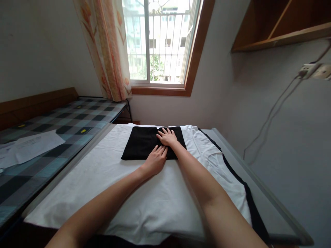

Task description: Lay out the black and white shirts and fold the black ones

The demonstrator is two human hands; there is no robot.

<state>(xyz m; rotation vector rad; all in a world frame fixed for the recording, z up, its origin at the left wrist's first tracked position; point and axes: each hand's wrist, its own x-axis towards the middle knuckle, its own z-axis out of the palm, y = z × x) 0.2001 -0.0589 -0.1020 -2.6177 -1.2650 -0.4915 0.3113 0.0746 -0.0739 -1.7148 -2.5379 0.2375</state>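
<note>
A piece of black cloth [141,143], folded into a flat rectangle, lies on the far part of a spread white garment [152,193]. My left hand [156,159] rests flat near the front edge of the black cloth, fingers stretched out. Just beyond it, my right hand [168,136] presses on the cloth's right half with its fingers spread. Neither hand grips anything. Black fabric [235,172] shows from under the white garment along its right side.
A grey table [269,203] bears the garments. To the left stands a bed with a checked mattress [64,119] and some papers [38,146]. A curtain [108,51] hangs by the barred window [165,44]. Cables [269,120] run down the right wall below a shelf [281,38].
</note>
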